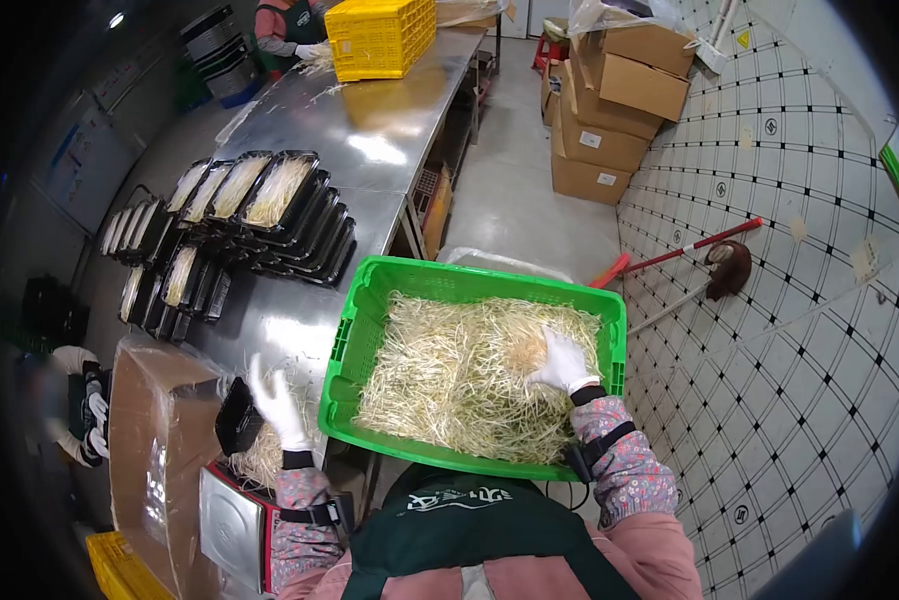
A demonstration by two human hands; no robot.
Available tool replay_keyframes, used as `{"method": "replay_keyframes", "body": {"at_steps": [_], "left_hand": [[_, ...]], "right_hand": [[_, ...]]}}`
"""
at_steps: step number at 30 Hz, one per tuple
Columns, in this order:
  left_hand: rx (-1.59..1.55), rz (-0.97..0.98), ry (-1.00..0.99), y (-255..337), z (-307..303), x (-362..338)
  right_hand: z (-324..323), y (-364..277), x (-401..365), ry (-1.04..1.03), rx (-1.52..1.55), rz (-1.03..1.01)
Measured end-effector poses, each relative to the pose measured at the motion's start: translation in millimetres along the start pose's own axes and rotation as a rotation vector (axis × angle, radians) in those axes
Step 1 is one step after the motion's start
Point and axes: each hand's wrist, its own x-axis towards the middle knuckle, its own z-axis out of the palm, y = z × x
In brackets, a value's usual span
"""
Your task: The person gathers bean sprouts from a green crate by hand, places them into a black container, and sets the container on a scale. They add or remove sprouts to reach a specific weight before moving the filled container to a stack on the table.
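My right hand (561,363), in a white glove, rests on pale bean sprouts (419,375) that fill a large green crate (474,272) in front of me. Its thumb is spread from the fingers, and the fingertips touch the sprouts. To the left of the crate, my left hand (279,405), also gloved, is raised with fingers stretched out and holds nothing. Close beside it is a tilted black plastic tray (237,418). A loose heap of sprouts (257,460) lies below that tray, partly hidden by my left forearm, next to a scale (234,530) with a metal top.
Filled black trays (279,190) stand in stacks on the steel table (369,150). An opened cardboard box (164,440) is at left, beside another person's gloved hands (97,425). A yellow crate (381,40) and another person are at the far end. Cartons (609,125) and a red-handled tool (694,243) are right.
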Motion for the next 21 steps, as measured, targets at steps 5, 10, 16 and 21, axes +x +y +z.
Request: {"method": "replay_keyframes", "body": {"at_steps": [5,10,16,21], "left_hand": [[0.384,-0.334,0.547,-126.7,-132.6,20.4],[0.005,-0.816,0.716,-226.8,-201.2,1.9],[-0.527,-1.104,0.564,-251.6,-196.1,-5.3],[-0.411,-1.164,0.472,-251.3,-179.0,-3.2]], "right_hand": [[-15.6,28.6,-5.1,0.039,0.526,0.005],[-61.3,40.4,-27.7,-0.1,1.265,-0.084],[-61.9,45.3,-35.7,-0.077,1.878,-0.112],[-58.5,22.7,-19.3,-0.052,0.443,-0.009]]}}
